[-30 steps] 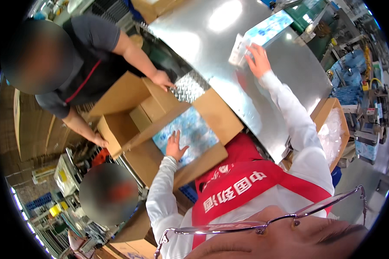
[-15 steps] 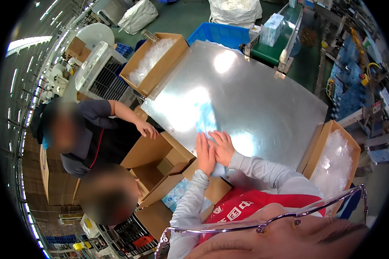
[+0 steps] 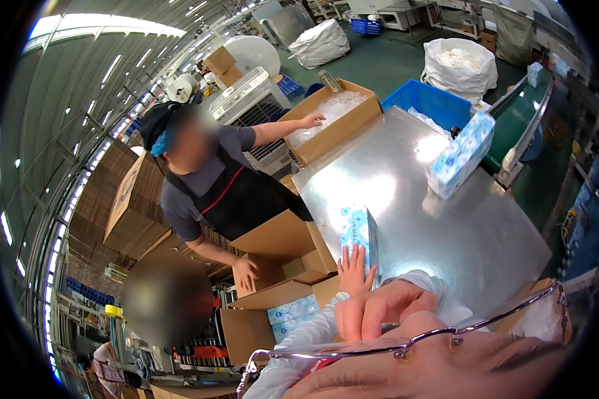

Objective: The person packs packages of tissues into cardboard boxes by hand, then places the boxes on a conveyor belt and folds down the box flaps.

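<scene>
A blue-and-white patterned tissue pack [image 3: 361,226] lies on the metal table near its left edge. My left hand [image 3: 357,271] rests on its near end, with the fingers spread. My right hand [image 3: 383,311] is raised close to me, apart from the pack, with its fingers curled in and nothing visible in them. A second tissue pack [image 3: 462,156], of the same pattern, is at the table's far right edge, by the conveyor. Left of my left hand stands an open carton [image 3: 245,336] with several similar packs [image 3: 293,314] in it.
Beyond that carton is another open carton [image 3: 279,231]. A co-worker [image 3: 236,183] has one hand on it and the other over a box of clear plastic [image 3: 336,126]. A blue crate [image 3: 439,100] and a green conveyor [image 3: 522,120] border the table's far side.
My right hand has lifted off the pack toward me; my left hand stays on it. A second pack now appears by the conveyor end. The co-worker reaches to the plastic-filled box. The view has turned.
</scene>
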The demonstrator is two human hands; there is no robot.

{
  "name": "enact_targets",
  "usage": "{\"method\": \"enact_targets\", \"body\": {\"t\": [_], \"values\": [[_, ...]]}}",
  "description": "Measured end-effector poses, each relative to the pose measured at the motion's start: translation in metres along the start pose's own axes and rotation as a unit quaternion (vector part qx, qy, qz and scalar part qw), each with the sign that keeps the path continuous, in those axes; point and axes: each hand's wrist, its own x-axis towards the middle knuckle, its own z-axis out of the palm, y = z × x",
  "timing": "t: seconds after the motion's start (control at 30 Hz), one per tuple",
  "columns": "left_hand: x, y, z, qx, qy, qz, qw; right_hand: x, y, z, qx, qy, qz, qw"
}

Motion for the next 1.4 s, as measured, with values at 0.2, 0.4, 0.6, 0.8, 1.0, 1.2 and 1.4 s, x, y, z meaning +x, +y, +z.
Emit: {"method": "enact_targets", "body": {"t": [0.2, 0.4, 0.6, 0.8, 1.0, 1.2, 1.4], "values": [[-0.003, -0.002, 0.005, -0.018, 0.006, 0.012, 1.000, 0.009, 0.004, 0.004, 0.123, -0.083, -0.008, 0.989], [-0.004, -0.003, 0.004, 0.000, -0.005, 0.013, 1.000, 0.011, 0.003, 0.003, 0.162, -0.091, -0.016, 0.982], [0.000, -0.001, -0.003, 0.007, -0.023, 0.010, 1.000, 0.010, -0.002, 0.005, 0.154, -0.087, -0.015, 0.984], [-0.002, -0.001, 0.001, -0.002, -0.008, 0.007, 1.000, 0.006, 0.001, -0.005, 0.103, -0.053, -0.030, 0.993], [0.001, 0.001, 0.001, 0.003, -0.001, 0.013, 1.000, 0.008, -0.011, -0.003, 0.059, -0.041, 0.004, 0.997], [-0.018, -0.004, -0.010, 0.026, -0.039, -0.031, 0.998, -0.004, -0.020, -0.074, -0.218, -0.005, 0.062, 0.974], [0.008, 0.010, -0.013, 0.043, -0.023, -0.001, 0.999, -0.165, -0.072, -0.278, -0.786, 0.431, 0.440, 0.047]]}}
